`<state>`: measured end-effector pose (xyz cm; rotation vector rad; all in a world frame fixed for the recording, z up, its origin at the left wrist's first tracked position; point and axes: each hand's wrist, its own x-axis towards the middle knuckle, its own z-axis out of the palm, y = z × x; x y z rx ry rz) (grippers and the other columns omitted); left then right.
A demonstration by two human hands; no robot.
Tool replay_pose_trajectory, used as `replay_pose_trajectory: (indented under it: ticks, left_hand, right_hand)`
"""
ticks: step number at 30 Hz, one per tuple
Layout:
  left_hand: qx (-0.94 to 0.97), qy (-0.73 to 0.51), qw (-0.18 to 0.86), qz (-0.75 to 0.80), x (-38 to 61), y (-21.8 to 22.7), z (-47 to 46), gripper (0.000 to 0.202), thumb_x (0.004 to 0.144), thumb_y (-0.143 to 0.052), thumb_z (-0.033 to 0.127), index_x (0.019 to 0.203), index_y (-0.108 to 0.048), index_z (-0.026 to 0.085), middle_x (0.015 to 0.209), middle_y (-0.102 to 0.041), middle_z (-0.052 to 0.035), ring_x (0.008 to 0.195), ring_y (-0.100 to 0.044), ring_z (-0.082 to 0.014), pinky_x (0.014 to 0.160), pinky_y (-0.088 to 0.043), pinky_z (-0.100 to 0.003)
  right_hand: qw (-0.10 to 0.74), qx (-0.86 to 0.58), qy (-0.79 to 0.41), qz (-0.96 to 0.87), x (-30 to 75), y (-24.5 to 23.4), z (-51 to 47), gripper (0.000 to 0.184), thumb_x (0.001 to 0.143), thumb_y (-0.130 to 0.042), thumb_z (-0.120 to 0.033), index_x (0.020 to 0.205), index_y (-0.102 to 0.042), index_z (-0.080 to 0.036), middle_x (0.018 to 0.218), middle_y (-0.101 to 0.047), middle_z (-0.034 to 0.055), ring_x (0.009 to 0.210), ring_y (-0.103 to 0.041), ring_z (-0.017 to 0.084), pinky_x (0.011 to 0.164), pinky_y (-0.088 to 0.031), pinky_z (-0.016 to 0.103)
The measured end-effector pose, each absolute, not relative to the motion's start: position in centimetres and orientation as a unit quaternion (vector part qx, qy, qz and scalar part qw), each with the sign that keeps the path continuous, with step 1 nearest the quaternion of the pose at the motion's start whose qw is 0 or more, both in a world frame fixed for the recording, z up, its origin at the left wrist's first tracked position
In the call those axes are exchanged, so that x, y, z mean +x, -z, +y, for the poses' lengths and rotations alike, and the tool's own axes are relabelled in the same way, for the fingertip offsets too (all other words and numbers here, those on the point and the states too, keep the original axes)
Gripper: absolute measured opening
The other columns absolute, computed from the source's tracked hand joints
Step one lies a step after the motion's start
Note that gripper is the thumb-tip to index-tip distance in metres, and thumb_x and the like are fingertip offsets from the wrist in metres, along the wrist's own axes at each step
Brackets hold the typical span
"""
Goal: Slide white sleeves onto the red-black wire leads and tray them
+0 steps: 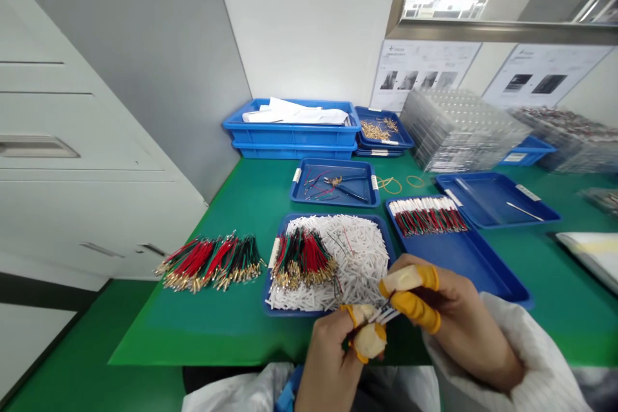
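Tubes (386,315) slant rightward from the left hand (340,338), its fingers pinching them, to the right hand (447,302), fingers pressed together on something too small to tell.

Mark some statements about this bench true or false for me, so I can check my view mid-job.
1. Thin white tubes show between the fingertips of the left hand and the right hand. True.

2. The blue-handled pliers lie directly on the green benchtop. False: they lie in a small blue tray.

3. Red, green and black wires rest on the loose white tubes in the near tray. True.

4. All fingertips of the right hand are bare. False: it wears yellow finger cots.

5. White papers lie in the upper of the stacked blue bins. True.
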<state>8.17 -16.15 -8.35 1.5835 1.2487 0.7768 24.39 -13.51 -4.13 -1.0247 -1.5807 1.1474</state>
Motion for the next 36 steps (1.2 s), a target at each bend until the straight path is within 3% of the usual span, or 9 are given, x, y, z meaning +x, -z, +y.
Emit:
replay_pose_trajectory:
  ticks: [1, 3, 6, 8, 12, 19, 25, 31, 36]
  left_hand:
    - [0.641, -0.319, 0.486, 0.501, 8.1, 8.4, -16.1, 0.006, 0.072, -0.056, 0.014, 0.075, -0.061, 0.015, 0.073, -0.066, -0.0058, 0.070, -0.058, -0.0197, 0.060, -0.043, -0.025]
    - [0.635, -0.328, 0.502, 0.487, 8.0, 8.2, -15.9, 0.032, 0.066, -0.064, 0.017, 0.097, -0.056, 0.015, 0.074, -0.066, -0.0041, 0.064, -0.058, -0.0185, 0.057, -0.044, -0.025]
    - [0.673, -0.362, 0.426, 0.484, 8.0, 7.2, -15.5, 0.049, 0.066, -0.065, 0.020, 0.112, -0.050, 0.017, 0.096, -0.063, -0.0094, 0.083, -0.057, -0.0230, 0.072, -0.046, -0.032]
    - [0.719, -0.371, 0.358, 0.466, 8.5, 6.3, -15.4, 0.035, 0.071, -0.058, 0.016, 0.105, -0.056, 0.019, 0.107, -0.057, -0.0113, 0.098, -0.052, -0.0257, 0.083, -0.041, -0.037]
    - [0.761, -0.382, 0.280, 0.444, 9.4, 5.4, -15.5, 0.028, 0.066, -0.047, 0.002, 0.084, -0.062, 0.017, 0.092, -0.059, -0.0101, 0.091, -0.054, -0.0246, 0.077, -0.045, -0.036]
    - [0.790, -0.373, 0.183, 0.451, 8.4, 6.5, -15.7, 0.042, 0.070, -0.060, 0.016, 0.111, -0.051, 0.020, 0.115, -0.052, -0.0103, 0.104, -0.046, -0.0280, 0.085, -0.041, -0.042]
    - [0.797, -0.421, 0.081, 0.424, 8.8, 5.5, -15.8, 0.026, 0.071, -0.044, -0.001, 0.082, -0.061, 0.017, 0.081, -0.063, -0.0041, 0.083, -0.054, -0.0193, 0.084, -0.038, -0.039]
    - [0.805, -0.427, 0.049, 0.410, 9.1, 6.1, -15.9, 0.029, 0.064, -0.039, -0.003, 0.075, -0.060, 0.014, 0.075, -0.061, -0.0060, 0.080, -0.053, -0.0188, 0.080, -0.039, -0.039]
    - [0.803, -0.445, 0.094, 0.384, 9.2, 6.9, -16.2, 0.026, 0.065, -0.038, -0.002, 0.065, -0.057, 0.015, 0.074, -0.061, -0.0045, 0.076, -0.057, -0.0158, 0.079, -0.038, -0.039]
  right_hand:
    - [0.458, -0.407, -0.448, -0.652, 24.6, 4.0, -13.4, 0.007, 0.074, -0.059, -0.015, 0.074, -0.062, -0.021, 0.069, -0.056, -0.0001, 0.059, -0.055, 0.012, 0.050, -0.045, 0.021]
    - [0.467, -0.400, -0.409, -0.674, 24.9, 3.5, -13.3, 0.012, 0.074, -0.059, -0.011, 0.076, -0.063, -0.022, 0.070, -0.057, 0.0000, 0.060, -0.055, 0.012, 0.051, -0.044, 0.022]
    - [0.449, -0.383, -0.378, -0.714, 25.1, 2.9, -13.4, 0.019, 0.073, -0.057, -0.007, 0.082, -0.064, -0.023, 0.072, -0.058, 0.0006, 0.062, -0.055, 0.012, 0.053, -0.043, 0.023]
    - [0.436, -0.374, -0.372, -0.729, 24.9, 2.7, -13.6, 0.018, 0.074, -0.057, -0.008, 0.081, -0.064, -0.022, 0.073, -0.057, 0.0013, 0.063, -0.056, 0.013, 0.053, -0.044, 0.023]
    - [0.484, -0.391, -0.342, -0.704, 24.9, 2.7, -14.2, 0.018, 0.075, -0.054, -0.007, 0.080, -0.061, -0.022, 0.070, -0.055, 0.0001, 0.059, -0.053, 0.012, 0.050, -0.041, 0.023]
    - [0.520, -0.419, -0.316, -0.674, 25.9, 2.6, -14.3, 0.023, 0.076, -0.054, -0.007, 0.088, -0.061, -0.026, 0.065, -0.052, -0.0028, 0.050, -0.047, 0.008, 0.043, -0.038, 0.019]
    - [0.569, -0.390, -0.446, -0.570, 25.2, 3.7, -14.2, 0.014, 0.078, -0.057, -0.016, 0.087, -0.061, -0.027, 0.068, -0.051, -0.0037, 0.043, -0.048, 0.004, 0.038, -0.041, 0.015]
    - [0.535, -0.350, -0.615, -0.462, 25.1, 5.5, -14.8, 0.024, 0.069, -0.067, -0.030, 0.091, -0.061, -0.025, 0.073, -0.056, -0.0013, 0.052, -0.056, 0.009, 0.048, -0.049, 0.021]
    - [0.531, -0.376, -0.578, -0.492, 24.7, 5.8, -15.3, 0.007, 0.074, -0.062, -0.026, 0.074, -0.066, -0.019, 0.071, -0.054, 0.0005, 0.053, -0.049, 0.007, 0.045, -0.044, 0.019]
